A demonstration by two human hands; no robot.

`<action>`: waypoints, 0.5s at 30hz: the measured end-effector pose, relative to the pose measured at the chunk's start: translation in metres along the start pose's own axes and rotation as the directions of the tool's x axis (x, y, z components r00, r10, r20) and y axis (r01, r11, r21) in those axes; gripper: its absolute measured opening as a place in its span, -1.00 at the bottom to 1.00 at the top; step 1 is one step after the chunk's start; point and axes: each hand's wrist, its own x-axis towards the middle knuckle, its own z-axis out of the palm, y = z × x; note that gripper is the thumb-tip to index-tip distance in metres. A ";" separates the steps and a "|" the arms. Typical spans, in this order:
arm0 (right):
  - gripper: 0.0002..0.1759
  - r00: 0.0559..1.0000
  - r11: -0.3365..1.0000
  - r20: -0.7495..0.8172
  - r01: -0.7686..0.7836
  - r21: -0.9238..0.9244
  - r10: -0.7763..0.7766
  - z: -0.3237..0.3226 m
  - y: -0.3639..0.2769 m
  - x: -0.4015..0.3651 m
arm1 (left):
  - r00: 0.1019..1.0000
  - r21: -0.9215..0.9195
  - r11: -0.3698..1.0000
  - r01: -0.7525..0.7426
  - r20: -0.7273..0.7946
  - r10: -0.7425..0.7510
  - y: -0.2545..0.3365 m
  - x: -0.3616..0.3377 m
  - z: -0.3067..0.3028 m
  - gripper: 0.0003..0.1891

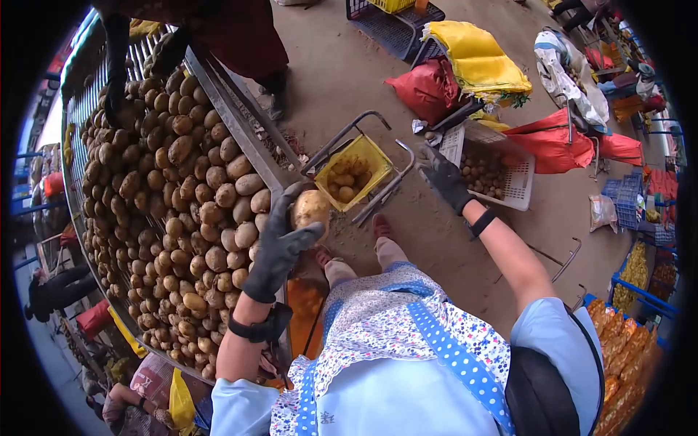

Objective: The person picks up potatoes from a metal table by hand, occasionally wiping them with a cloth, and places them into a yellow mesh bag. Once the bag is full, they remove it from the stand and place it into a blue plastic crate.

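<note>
My left hand (280,243), in a dark glove, holds a large pale potato (311,209) at the metal edge of the sorting table (243,138). Many potatoes (185,218) cover the slatted table to the left. To the right, my right hand (443,178), also gloved, is held out with its fingers apart and nothing in it, near a white crate (518,182) of small potatoes (483,174). Between my hands a yellow mesh bag (373,154), with potatoes (345,178) inside, hangs open on a metal frame (349,131).
A co-worker (233,36) stands across the table, dark gloves over the potatoes. Yellow sacks (480,54) are stacked beyond a red sack (429,91). Blue crates (624,200) and filled bags (618,349) stand at the right. Another metal frame (571,261) stands beside me.
</note>
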 end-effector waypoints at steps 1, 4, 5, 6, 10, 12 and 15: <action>-0.43 1.000 1.000 0.003 -0.003 0.020 0.003 -0.008 0.001 -0.001 | 0.993 -0.067 0.991 0.113 -0.010 -0.114 -0.015 0.021 0.017 -0.30; -0.41 0.982 0.980 0.108 -0.142 -0.138 0.158 -0.020 0.017 0.001 | 0.963 -0.078 0.967 0.243 -0.098 -0.250 -0.081 0.068 0.022 -0.43; -0.39 0.998 0.999 0.042 0.039 -0.019 -0.038 -0.019 0.029 -0.001 | 0.974 0.010 0.987 0.158 -0.166 -0.154 -0.076 0.063 0.019 -0.48; -0.41 0.997 0.996 0.054 0.052 -0.072 -0.048 -0.015 0.049 0.005 | 0.966 0.110 0.989 0.095 -0.249 -0.066 -0.072 0.050 0.017 -0.53; -0.58 0.992 0.980 0.119 -0.052 0.191 0.029 0.013 0.048 0.020 | 0.844 0.389 0.913 0.120 -0.525 0.113 -0.089 -0.017 -0.021 -0.61; -0.60 0.975 0.970 0.161 0.119 0.211 -0.154 0.033 -0.026 0.027 | 0.745 0.814 0.533 0.231 -0.500 0.441 -0.113 -0.059 -0.039 -0.59; -0.63 0.814 0.831 0.194 0.501 0.242 -0.547 0.070 -0.157 0.020 | 0.634 0.419 0.862 0.287 -0.757 0.157 -0.156 -0.128 -0.052 -0.64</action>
